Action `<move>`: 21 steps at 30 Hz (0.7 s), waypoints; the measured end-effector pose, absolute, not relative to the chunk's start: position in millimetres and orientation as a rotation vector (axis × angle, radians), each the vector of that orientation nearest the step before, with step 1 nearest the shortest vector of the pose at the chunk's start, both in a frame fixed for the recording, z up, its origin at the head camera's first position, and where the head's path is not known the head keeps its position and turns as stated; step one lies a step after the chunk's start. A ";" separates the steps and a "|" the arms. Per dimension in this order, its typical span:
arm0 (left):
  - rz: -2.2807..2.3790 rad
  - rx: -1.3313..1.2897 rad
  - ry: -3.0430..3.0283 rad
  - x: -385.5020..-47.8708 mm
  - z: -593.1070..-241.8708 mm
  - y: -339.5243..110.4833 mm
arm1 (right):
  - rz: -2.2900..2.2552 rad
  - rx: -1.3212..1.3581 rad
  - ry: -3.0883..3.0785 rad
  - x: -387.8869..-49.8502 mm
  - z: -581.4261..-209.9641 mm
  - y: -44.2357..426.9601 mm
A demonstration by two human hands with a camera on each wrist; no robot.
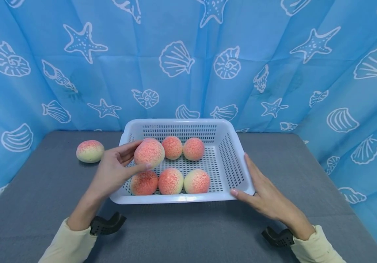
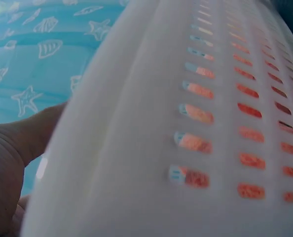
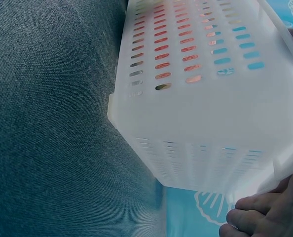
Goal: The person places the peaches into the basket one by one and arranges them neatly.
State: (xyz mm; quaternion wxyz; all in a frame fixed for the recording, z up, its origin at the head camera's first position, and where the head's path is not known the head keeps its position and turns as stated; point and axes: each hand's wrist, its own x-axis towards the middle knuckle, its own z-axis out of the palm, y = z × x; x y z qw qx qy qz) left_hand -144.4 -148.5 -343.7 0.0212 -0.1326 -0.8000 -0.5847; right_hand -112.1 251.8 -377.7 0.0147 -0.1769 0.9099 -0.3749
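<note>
My left hand [image 1: 114, 170] holds a pink and pale-yellow peach [image 1: 149, 152] between thumb and fingers, above the left part of a white plastic basket [image 1: 188, 198]. Inside the basket, two peaches lie at the back and three along the front. With its thumb on the near rim and its fingers along the right side, my right hand [image 1: 264, 190] grips the basket's front right corner. In the right wrist view its curled fingers [image 3: 255, 212] show beside the rim. The basket wall [image 2: 122, 148] hides the held peach in the left wrist view.
Another peach [image 1: 90, 151] lies on the grey tabletop [image 1: 188, 233], left of the basket. A blue curtain [image 1: 188, 62] with white shells and starfish hangs behind and at both sides. Black wrist mounts [image 1: 107, 223] sit on both forearms.
</note>
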 end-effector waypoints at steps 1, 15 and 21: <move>-1.804 -0.410 -2.493 -144.8 -343.5 -147.4 | -1.168 -0.553 2.832 -112.3 -377.5 251.8; -1.723 -0.404 -2.630 -151.0 -343.6 -131.7 | -1.161 -0.547 2.835 -111.5 -375.9 252.3; -1.655 -0.399 -2.684 -149.5 -343.9 -126.3 | -1.166 -0.555 2.829 -111.5 -376.2 251.6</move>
